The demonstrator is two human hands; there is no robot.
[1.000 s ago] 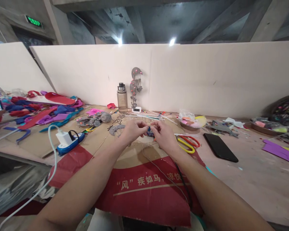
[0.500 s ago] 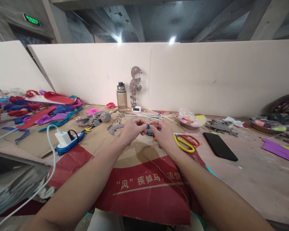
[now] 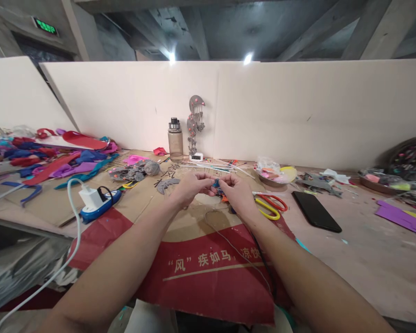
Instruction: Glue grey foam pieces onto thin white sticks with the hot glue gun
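Fingers (image 3: 206,176) of the left hand (image 3: 192,189) and the right hand (image 3: 238,193) come almost together in a pinch, thumbs and fingertips nearly closed on a small blue piece (image 3: 216,183) held between them, over the cardboard (image 3: 190,226) in the middle of the counter (image 3: 374,259). From where I stand it looks part-made, a judgement only, as the fingertips cover much of it and how much is left to do cannot be told. Against the pale board, a hanging grey ornament (image 3: 194,102) with pink dots looks fully assembled, its crescent at the top and small shapes below; a loose grey crescent (image 3: 167,186) lies flat beyond the left hand, apart from it. A ball of grey yarn (image 3: 152,168) sits by a heap of grey pieces. To the right, a shallow bowl (image 3: 271,181) holds clear plastic, pink-orange bits and a yellow piece that reaches over its rim. Another bowl (image 3: 384,188), farther right, has a pink lump and yellow-green bits among dark, murky stuff (I can't make out what). The bottle (image 3: 175,144) near the board is capped and see-through brown; its liquid level is unclear. Scissors (image 3: 271,215) lie beside the right hand, near a black phone (image 3: 316,211).
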